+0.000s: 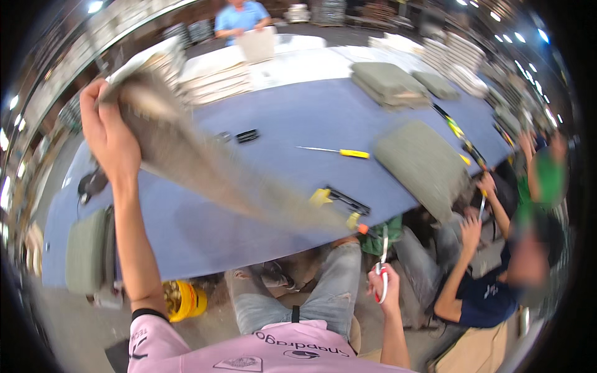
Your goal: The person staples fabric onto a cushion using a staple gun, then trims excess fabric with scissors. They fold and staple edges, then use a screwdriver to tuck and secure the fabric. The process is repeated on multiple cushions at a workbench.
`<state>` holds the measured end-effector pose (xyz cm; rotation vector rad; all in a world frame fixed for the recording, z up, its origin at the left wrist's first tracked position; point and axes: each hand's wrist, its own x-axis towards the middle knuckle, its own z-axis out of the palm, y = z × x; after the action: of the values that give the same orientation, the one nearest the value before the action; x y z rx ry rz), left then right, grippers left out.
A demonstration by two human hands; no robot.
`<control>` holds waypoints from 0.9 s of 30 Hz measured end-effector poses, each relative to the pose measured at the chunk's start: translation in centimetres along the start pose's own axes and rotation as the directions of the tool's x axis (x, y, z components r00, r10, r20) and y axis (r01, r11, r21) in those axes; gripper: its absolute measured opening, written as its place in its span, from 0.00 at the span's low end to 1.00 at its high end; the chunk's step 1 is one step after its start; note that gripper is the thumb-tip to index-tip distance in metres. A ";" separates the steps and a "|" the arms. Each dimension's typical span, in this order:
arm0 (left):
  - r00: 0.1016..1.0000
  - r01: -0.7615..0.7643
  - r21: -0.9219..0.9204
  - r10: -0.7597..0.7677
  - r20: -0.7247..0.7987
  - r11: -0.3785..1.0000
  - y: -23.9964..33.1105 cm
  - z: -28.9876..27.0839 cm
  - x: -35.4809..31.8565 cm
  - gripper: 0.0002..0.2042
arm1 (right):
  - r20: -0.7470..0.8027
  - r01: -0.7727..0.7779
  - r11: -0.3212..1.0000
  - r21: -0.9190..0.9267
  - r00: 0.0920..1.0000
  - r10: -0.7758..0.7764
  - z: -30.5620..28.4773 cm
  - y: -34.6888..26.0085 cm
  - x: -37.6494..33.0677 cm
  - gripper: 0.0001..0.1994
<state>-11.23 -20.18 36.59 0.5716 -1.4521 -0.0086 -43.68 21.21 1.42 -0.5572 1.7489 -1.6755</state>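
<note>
Currently clamping grey-green cloth [208, 165] in left hand [115, 137], upper left to centre | gripping red-handled scissors [384, 250] in right hand [390, 289], lower right of centre, with hands well apart | could nick cloth by flapping it against scissors

Got a yellow-handled screwdriver [353, 153] and a black-and-yellow clamp [349, 201] lying on the blue desk [298, 115], plus a yellow bucket [198, 303] down below.

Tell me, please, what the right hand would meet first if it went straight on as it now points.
Beyond the scissors the right hand holds, the green cloth by the table seems first in line, though depth is unclear.
</note>
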 end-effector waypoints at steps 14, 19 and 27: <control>0.987 0.126 0.199 -0.144 0.078 0.972 -7.2 -20.9 -15.2 0.23 | 0.780 0.915 0.321 -0.244 0.382 -0.496 18.1 -27.7 8.7 0.29; 0.986 0.080 0.050 -0.087 0.139 0.996 -4.4 -22.4 -13.8 0.29 | 0.988 0.990 -0.104 -0.093 0.079 -0.133 32.5 -36.9 4.0 0.38; 0.980 0.190 -0.132 -0.181 0.081 0.973 -4.8 -22.2 -15.8 0.36 | 0.982 0.964 -0.215 0.154 -0.125 0.144 42.9 -40.4 -2.7 0.30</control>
<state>8.78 -10.91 19.90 0.5953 -1.4474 -0.2778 -16.91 -11.35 42.73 -3.0016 1.0013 0.1825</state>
